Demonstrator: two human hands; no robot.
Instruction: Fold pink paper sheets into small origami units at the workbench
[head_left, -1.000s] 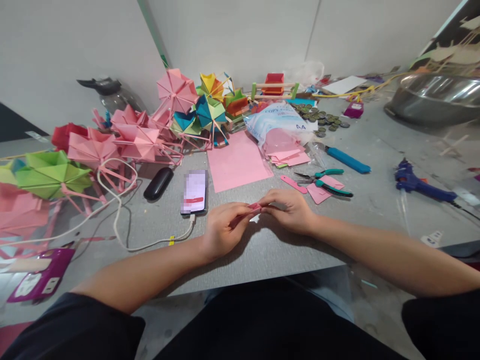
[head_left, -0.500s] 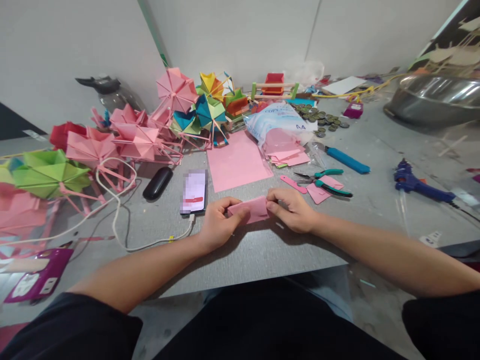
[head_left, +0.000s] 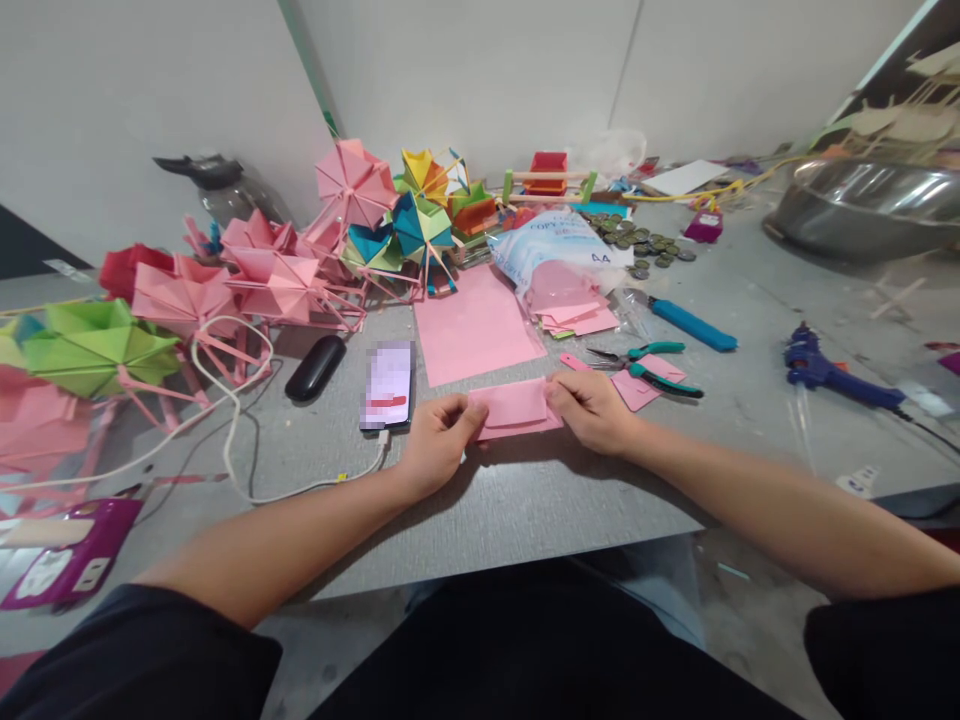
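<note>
A folded piece of pink paper [head_left: 514, 408] is stretched between both hands just above the table's near part. My left hand [head_left: 436, 440] pinches its left end between thumb and fingers. At the other end my right hand [head_left: 592, 412] is closed on the paper's right edge, the thumb on top. A folded flap lies along the paper's middle. Beyond it lies a larger pink sheet [head_left: 476, 325], flat on the table. Left of my left hand is a phone [head_left: 390, 385] with a white cable plugged in. Pliers [head_left: 645, 368] rest on small pink papers right of my right hand.
Folded paper models [head_left: 187, 290] crowd the left and back. A black case [head_left: 316, 368] lies near the phone. Behind the sheet sits a copy-paper bag [head_left: 555, 250]. Rightward are a blue-handled tool [head_left: 694, 325], a glue gun [head_left: 840, 375] and a metal bowl [head_left: 870, 205].
The pink paper has been turned and spread wider, so its folded flap now shows. My right hand has shifted slightly right and up; my left hand grips nearer the paper's end.
</note>
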